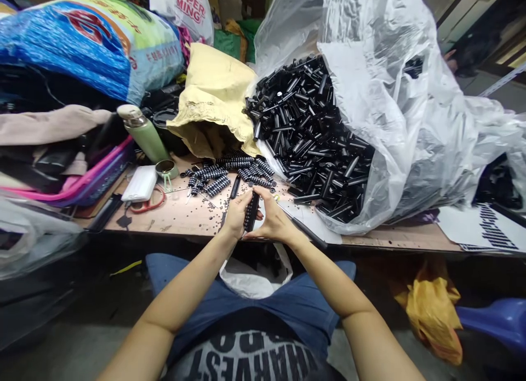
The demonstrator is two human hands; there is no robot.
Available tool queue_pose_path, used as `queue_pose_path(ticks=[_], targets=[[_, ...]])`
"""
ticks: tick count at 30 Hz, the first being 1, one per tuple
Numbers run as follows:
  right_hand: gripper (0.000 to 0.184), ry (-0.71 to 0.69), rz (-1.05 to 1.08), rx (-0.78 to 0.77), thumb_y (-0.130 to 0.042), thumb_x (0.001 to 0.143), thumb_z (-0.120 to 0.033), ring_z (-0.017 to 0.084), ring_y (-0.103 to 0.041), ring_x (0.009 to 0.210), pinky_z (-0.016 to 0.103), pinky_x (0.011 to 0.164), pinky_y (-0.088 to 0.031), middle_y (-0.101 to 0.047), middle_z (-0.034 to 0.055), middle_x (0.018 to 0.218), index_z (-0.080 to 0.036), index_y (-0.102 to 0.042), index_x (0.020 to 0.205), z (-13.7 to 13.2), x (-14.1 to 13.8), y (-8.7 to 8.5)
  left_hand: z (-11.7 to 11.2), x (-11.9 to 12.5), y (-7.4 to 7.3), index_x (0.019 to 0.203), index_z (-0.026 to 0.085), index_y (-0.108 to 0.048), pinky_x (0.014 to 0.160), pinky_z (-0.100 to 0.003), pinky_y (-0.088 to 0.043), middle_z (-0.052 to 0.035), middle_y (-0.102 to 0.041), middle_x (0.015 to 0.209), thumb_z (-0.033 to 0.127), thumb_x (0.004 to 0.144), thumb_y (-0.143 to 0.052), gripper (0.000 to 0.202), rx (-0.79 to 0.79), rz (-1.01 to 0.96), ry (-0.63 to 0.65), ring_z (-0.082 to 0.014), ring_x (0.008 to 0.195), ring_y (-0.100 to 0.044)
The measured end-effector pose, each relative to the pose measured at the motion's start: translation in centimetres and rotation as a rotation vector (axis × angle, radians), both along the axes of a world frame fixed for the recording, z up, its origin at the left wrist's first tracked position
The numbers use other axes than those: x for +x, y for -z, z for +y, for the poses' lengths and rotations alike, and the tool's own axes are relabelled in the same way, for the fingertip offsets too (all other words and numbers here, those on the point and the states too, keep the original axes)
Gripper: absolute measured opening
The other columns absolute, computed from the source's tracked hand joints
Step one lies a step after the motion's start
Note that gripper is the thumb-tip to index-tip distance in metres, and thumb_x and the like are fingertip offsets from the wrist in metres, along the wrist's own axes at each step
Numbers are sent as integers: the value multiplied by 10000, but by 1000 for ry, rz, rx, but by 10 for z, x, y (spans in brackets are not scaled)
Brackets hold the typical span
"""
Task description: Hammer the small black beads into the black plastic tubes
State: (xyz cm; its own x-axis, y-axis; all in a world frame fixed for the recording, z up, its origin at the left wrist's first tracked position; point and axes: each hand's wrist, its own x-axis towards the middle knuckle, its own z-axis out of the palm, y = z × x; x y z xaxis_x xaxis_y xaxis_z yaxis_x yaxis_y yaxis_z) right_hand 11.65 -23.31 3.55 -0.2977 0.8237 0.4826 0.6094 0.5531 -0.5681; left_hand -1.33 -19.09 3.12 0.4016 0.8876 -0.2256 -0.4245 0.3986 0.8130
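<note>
1. A big clear plastic bag (411, 112) sprawls over the upper right of the frame. Its mouth is open and a heap of black tubes (308, 129) spills from it toward the centre of the table (181, 216).
2. Left of it, in the upper middle, a crumpled yellow sack (213, 96) lies on its side; its contents cannot be told. Just below its mouth, rows of black ribbed pieces (222, 172) lie on the table.
3. A white bag (250, 277) hangs open under the table edge, lower centre, with its inside hidden.
4. A green flask (143, 131) leans at centre left, with a small green cup (166, 169) just beside it.
5. At frame centre the left hand (235, 214) and right hand (274, 221) meet at the table edge. A black ribbed strip (251, 210) stands nearly upright between them. The fingers (242, 197) of both hands are clenched on its two sides.
</note>
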Motion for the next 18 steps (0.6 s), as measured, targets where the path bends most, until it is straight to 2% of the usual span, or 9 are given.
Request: queue_pose_path(ticks=[3, 7, 11, 14, 16, 18], targets=[[1186, 9, -18, -21, -819, 578, -516, 302, -299, 1396, 477, 1163, -272, -305, 204, 1463, -172, -116, 1469, -1, -2, 1, -1, 0, -2, 1047, 123, -650, 402, -222, -470, -1, -650, 666, 432, 698, -735, 474, 9, 10, -36, -116, 426, -576], [1175, 32, -2, -57, -826, 566, -507, 308, -327, 1376, 474, 1148, -295, -336, 212, 1434, -147, -154, 1459, -3, -3, 2, -1, 0, 0, 996, 115, -653, 389, -225, -471, -5, -632, 649, 443, 722, -722, 433, -29, 50, 0, -113, 410, -569], [1187, 64, 16, -130, -842, 534, -492, 317, -355, 1354, 479, 1130, -319, -355, 210, 1416, -136, -179, 1453, -3, -3, 5, 2, 1, 9, 935, 116, -638, 422, -227, -494, 2, -598, 620, 434, 767, -691, 364, -77, 72, 9, -101, 421, -560], [1147, 72, -5, -174, -828, 552, -470, 302, -374, 1337, 464, 1120, -335, -369, 202, 1408, -134, -193, 1447, -5, -3, 15, 3, 2, 21, 966, 115, -634, 479, -247, -516, -14, -599, 635, 435, 828, -621, 349, -79, 126, 44, -111, 474, -575], [1111, 145, -35, -173, -818, 553, -444, 307, -386, 1317, 470, 1111, -339, -392, 205, 1391, -121, -222, 1434, -6, -5, 28, 2, 2, 33, 1033, 123, -641, 599, -292, -550, -53, -636, 746, 409, 864, -571, 339, 57, 228, 45, -145, 619, -626], [1044, 256, -91, -168, -796, 569, -399, 321, -398, 1292, 485, 1099, -340, -419, 221, 1366, -90, -263, 1413, -7, -9, 43, -3, 2, 48, 1131, 143, -634, 764, -349, -547, -90, -641, 915, 335, 857, -580, 339, 350, 427, 16, -189, 832, -635]])
